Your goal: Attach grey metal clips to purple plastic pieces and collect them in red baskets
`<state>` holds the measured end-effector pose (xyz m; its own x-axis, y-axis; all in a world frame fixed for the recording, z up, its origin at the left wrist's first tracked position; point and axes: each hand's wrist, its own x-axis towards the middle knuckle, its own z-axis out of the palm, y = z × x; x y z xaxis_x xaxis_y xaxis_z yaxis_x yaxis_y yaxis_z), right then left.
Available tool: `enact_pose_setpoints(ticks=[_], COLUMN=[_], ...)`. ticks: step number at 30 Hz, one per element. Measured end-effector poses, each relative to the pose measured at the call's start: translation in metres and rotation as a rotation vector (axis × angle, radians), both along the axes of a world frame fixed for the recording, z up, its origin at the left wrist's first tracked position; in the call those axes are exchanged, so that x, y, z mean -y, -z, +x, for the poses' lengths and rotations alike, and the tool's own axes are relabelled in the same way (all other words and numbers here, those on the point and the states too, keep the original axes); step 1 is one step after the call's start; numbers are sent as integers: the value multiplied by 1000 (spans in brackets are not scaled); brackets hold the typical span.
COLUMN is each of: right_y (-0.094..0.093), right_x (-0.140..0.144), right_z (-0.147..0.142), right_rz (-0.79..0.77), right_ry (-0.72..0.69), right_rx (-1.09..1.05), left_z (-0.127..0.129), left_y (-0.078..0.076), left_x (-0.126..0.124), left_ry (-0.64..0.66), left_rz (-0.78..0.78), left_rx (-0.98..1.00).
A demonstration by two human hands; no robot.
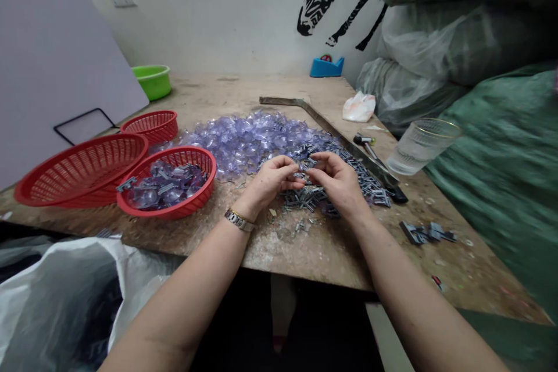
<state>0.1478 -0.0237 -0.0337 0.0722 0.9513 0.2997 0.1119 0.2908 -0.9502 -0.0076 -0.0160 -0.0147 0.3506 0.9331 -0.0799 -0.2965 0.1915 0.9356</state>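
My left hand (276,179) is closed in a pinch, thumb against fingertips, with a small see-through piece, too small to make out, at its tips. Opposite it, my right hand (335,181) is pinched too, its fingertips almost meeting the left ones; what they hold is hidden. Below and around both hands lies a heap of small grey slotted plastic parts (370,186). Behind them spreads a large pile of clear purplish plastic pieces (244,139). A red basket (203,193) left of my left wrist contains purplish pieces with grey parts among them.
Two more red baskets (82,165) and a green basin (152,81) stand at left. A bent metal bar (331,128) borders the heap. To the right are a glass of water (418,148), a small hammer-like tool (368,145), loose grey parts (427,232) and stacked sacks (492,145).
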Motion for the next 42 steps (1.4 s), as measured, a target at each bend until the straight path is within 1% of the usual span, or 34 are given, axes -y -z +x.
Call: enact_pose_setpoints(ticks=[5, 9, 13, 17, 21, 25, 30, 32, 35, 38, 42], right_y=[1, 1, -3, -8, -9, -8, -6, -5, -5, -5, -5], right_x=[3, 4, 7, 10, 11, 9, 6, 6, 6, 5, 3], right_z=[1, 2, 4, 6, 7, 9, 8, 8, 8, 7, 4], right_rz=[80, 135, 185, 213, 215, 256, 278, 243, 149, 67, 11], right_ry=[26, 34, 56, 72, 71, 83, 142, 159, 175, 156, 97], right_rx=[128, 242, 371, 503, 573, 611, 564, 533, 486, 357, 172], left_z=[-1, -3, -4, -5, -6, -6, -5, -4, -3, -2, -1], left_y=[0, 1, 0, -2, -2, -2, -3, -4, -2, 1, 3], left_x=[0, -2, -3, -2, -2, -3, -2, -2, -2, -4, -3], left_ry=[17, 27, 32, 31, 26, 3, -26, -45, -80, -97, -106], left_rz=[-9, -57, -116, -141, -157, -178, -169, -154, -125, -85, -36], left_rx=[37, 91, 145, 160, 165, 173, 172, 161, 144, 122, 57])
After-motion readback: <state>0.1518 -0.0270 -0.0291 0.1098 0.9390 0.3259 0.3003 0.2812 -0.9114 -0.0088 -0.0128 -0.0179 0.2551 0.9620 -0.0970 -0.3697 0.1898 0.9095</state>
